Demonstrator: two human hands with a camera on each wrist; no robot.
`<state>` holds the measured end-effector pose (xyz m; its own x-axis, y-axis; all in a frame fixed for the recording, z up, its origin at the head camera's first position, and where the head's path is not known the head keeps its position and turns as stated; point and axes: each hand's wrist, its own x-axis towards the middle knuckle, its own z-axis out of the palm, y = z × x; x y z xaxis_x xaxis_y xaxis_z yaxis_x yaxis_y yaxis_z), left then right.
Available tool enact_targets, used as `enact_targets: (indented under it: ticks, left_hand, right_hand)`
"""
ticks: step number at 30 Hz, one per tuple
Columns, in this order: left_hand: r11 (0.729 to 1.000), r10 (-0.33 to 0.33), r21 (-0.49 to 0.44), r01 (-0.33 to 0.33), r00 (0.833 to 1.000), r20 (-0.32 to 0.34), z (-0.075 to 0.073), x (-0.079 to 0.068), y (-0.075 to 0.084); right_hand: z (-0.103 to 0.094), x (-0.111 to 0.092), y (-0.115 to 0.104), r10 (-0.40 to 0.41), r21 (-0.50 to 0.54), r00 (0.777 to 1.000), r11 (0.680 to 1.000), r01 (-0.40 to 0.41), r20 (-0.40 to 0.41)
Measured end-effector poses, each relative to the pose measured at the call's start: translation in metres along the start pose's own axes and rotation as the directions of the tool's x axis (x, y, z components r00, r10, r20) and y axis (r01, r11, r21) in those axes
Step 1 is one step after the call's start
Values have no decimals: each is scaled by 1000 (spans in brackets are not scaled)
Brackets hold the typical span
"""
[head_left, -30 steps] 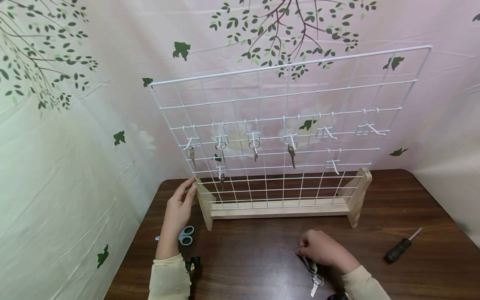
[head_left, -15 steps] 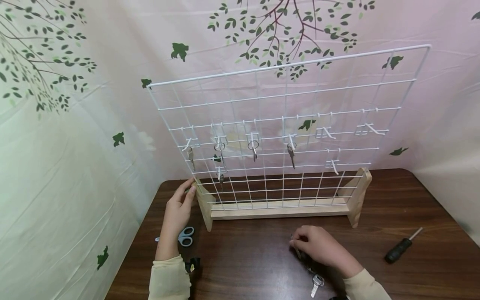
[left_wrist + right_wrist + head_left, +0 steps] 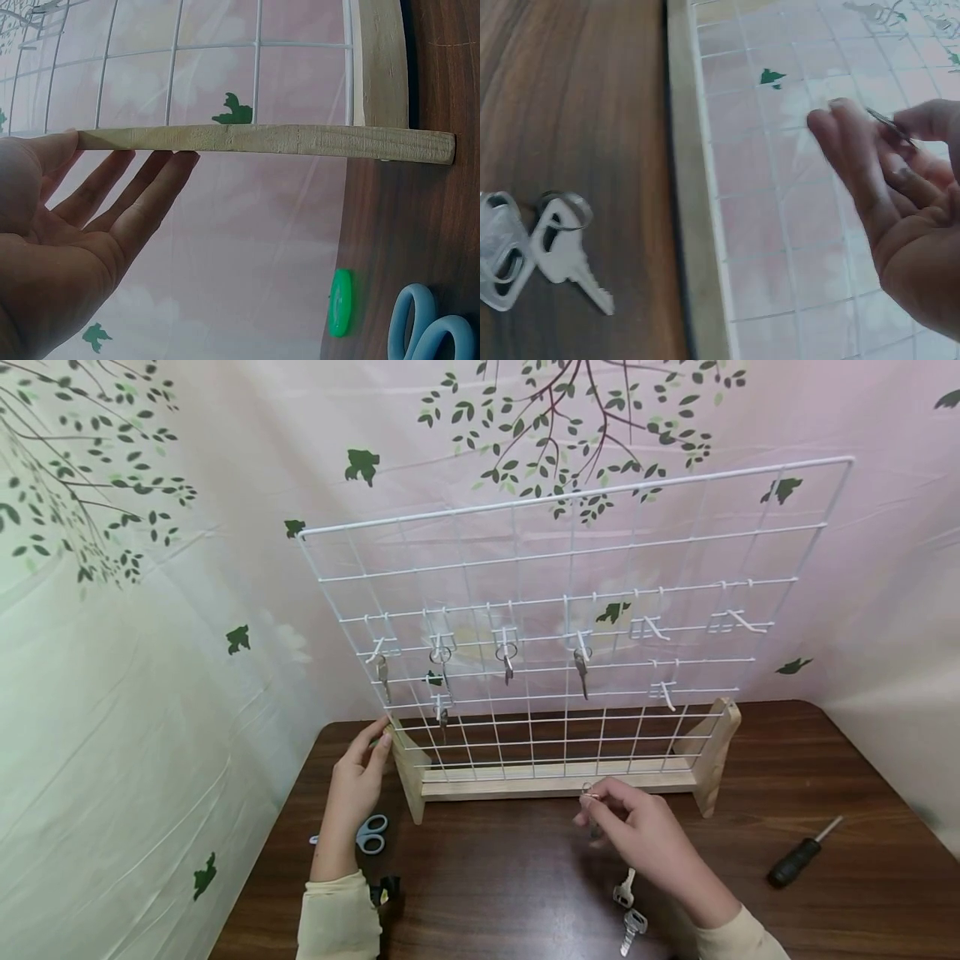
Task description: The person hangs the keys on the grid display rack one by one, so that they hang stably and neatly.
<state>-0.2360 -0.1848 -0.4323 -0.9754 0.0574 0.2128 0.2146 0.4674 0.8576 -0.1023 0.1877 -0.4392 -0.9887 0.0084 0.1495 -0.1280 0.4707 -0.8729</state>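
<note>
In the head view, a white wire grid [image 3: 517, 702] stands in a wooden stand [image 3: 558, 787]. Several keys, such as one key [image 3: 581, 672], hang by rings from its hooks. My left hand [image 3: 360, 785] rests nearly straight fingers against the stand's left wooden side [image 3: 262, 140], its thumb near the edge. In front of the grid, my right hand [image 3: 637, 827] pinches a key ring [image 3: 587, 790] between thumb and fingers; the key under it is mostly hidden. Below that hand lie two keys, one nearer key [image 3: 633, 930] and one farther key [image 3: 624, 888].
On the right of the dark wooden table [image 3: 495, 893] lies a screwdriver [image 3: 802, 856]. Blue scissors [image 3: 372, 833] lie beside my left forearm, with a green ring-shaped item [image 3: 340, 302] near them. Three hooks, including the far-right hook [image 3: 742, 620], carry no key.
My right hand has lifted the key ring off the table and moved toward the grid, leaving two keys in view below it. My left hand has stayed on the stand.
</note>
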Motion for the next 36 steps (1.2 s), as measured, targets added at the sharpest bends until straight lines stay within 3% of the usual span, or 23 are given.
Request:
enact_targets:
  ticks: [4, 7, 12, 19, 27, 36]
  left_hand:
    - [1000, 0, -8, 0, 1000, 1, 0, 0, -1]
    - [1000, -8, -5, 8, 1000, 3, 0, 0, -1]
    - [1000, -15, 18, 15, 1000, -1, 0, 1, -2]
    - [999, 10, 31, -9, 1000, -22, 1, -1, 0]
    - [1000, -5, 13, 6, 1000, -8, 1, -1, -1]
    - [1000, 1, 11, -1, 1000, -9, 1, 0, -2]
  right_hand:
    - [-4, -3, -12, -102, 18, 992, 995, 103, -71]
    - [-10, -2, -18, -206, -4, 973, 978, 206, -102]
    - [-23, 0, -29, -285, 5, 951, 958, 288, -115]
    - [-42, 2, -47, -310, 40, 940, 947, 319, -141]
    - [-57, 2, -64, -239, 52, 949, 966, 254, -206]
    - [-78, 13, -82, -318, 112, 921, 930, 349, -226]
